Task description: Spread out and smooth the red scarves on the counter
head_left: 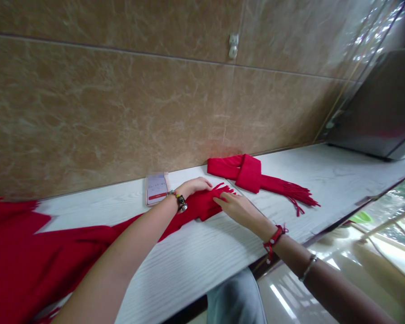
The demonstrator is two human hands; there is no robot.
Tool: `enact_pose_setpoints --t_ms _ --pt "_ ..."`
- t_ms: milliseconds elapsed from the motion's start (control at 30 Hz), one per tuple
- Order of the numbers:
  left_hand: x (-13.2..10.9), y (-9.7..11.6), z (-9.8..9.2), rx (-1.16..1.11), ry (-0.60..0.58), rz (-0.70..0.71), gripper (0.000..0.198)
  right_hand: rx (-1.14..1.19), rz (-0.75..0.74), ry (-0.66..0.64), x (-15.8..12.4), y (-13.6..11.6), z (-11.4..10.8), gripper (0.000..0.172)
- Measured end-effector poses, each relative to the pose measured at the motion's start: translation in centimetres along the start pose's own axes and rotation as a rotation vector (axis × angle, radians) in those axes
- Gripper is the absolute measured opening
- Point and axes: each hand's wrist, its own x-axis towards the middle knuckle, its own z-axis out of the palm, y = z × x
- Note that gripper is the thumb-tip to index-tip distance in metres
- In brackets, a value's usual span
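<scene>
A long red scarf (pixel 178 223) runs across the white tabletop, its fringed end lying between my two hands. At the far edge of that end, my left hand (pixel 195 185) has its fingers curled on the cloth beside the fringe. On the near side, my right hand (pixel 238 208) pinches the scarf close to the tassels; its fingertips are partly hidden. Just beyond the hands lies a second red scarf (pixel 250 173), folded into a crossed loop with its tassels spread to the right.
A phone (pixel 157 188) with a lit screen lies against the tiled wall (pixel 121 112), left of my left wrist. More red cloth (pixel 16 256) is heaped at the left. A grey box-like appliance (pixel 374 103) stands at the table's far right end. My knee (pixel 238 299) shows below the table's front edge.
</scene>
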Motion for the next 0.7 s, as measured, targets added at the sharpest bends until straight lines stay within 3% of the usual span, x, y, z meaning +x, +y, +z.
enact_pose_setpoints --t_ms 133,267,433,533,700 --pt "-2.4 -0.6 0.9 0.128 0.196 0.090 0.029 0.012 0.032 0.016 0.0 0.2 0.5 0.025" --pt "-7.8 -1.3 2.5 0.394 0.329 0.176 0.041 -0.001 0.014 0.061 -0.2 0.7 1.0 0.026" --pt "-13.2 -2.7 4.1 0.820 0.265 0.108 0.030 -0.016 -0.025 0.062 -0.4 1.0 1.9 0.027" --pt "-14.3 -2.7 3.3 0.918 0.237 0.092 0.034 -0.007 -0.024 0.068 -0.2 1.2 2.2 0.027" --pt "-15.5 -1.0 1.9 0.961 0.370 0.079 0.029 0.031 0.025 0.080 -0.3 1.6 2.2 0.028"
